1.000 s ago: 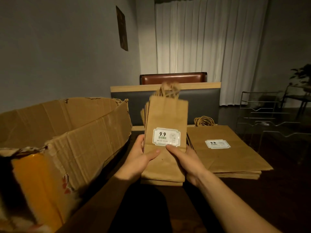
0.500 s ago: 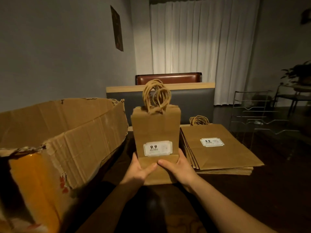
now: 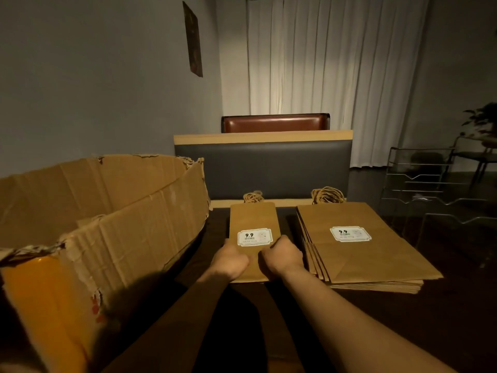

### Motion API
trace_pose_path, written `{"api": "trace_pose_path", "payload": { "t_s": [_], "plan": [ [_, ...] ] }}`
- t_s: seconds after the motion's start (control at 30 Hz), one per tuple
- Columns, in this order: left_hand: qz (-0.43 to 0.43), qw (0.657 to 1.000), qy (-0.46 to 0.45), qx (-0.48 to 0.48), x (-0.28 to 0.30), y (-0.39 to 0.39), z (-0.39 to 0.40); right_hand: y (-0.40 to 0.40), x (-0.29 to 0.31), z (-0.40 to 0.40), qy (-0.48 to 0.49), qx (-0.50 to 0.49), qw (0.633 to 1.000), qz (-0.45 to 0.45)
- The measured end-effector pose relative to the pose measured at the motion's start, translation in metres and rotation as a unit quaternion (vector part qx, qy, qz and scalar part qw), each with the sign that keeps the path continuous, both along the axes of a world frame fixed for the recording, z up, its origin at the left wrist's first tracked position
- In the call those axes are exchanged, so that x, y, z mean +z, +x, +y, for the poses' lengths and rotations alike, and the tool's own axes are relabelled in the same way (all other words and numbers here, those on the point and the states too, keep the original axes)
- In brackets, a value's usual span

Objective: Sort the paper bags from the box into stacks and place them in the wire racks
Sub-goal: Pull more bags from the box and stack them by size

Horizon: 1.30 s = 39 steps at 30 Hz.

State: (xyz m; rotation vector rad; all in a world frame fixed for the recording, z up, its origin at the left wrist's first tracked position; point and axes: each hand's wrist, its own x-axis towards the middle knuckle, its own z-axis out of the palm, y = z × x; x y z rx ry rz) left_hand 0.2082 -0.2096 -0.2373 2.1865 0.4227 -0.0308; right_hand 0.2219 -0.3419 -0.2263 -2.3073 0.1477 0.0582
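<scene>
Small paper bags are pressed flat on the bench by left hand and right hand, fingers curled into fists. Box left, bigger bag stack right, wire racks far right.

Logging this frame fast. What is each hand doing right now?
Left hand: closed, pressing on the small bag stack lying on the table.
Right hand: closed on the same small bag stack, beside the large bag stack.
</scene>
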Motion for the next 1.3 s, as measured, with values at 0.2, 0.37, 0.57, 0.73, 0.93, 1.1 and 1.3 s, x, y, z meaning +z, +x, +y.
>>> {"api": "trace_pose_path", "payload": {
  "t_s": [0.2, 0.37, 0.57, 0.73, 0.93, 1.1, 1.3],
  "plan": [
    [-0.012, 0.994, -0.098, 0.037, 0.002, -0.007, -0.01, -0.008, 0.001, -0.005, 0.079, 0.027, 0.996, -0.004],
    [-0.021, 0.993, -0.106, 0.037, 0.026, -0.021, -0.021, -0.016, 0.013, -0.01, 0.102, 0.041, 0.994, 0.0],
    [-0.182, 0.982, 0.034, -0.03, 0.134, -0.053, -0.025, -0.047, 0.116, 0.002, 0.02, 0.152, 0.964, -0.217],
    [-0.283, 0.943, 0.168, -0.055, 0.246, -0.102, 0.036, -0.071, 0.217, 0.063, 0.025, 0.299, 0.894, -0.333],
    [-0.085, 0.952, 0.29, -0.034, 0.265, -0.131, 0.187, -0.066, 0.254, 0.17, -0.083, 0.438, 0.856, -0.26],
    [0.138, 0.932, 0.33, -0.054, 0.241, -0.108, 0.278, -0.029, 0.23, 0.254, -0.254, 0.522, 0.797, -0.164],
    [0.332, 0.841, 0.404, -0.14, 0.192, -0.047, 0.327, 0.025, 0.175, 0.313, -0.403, 0.556, 0.726, 0.037]
  ]
}}
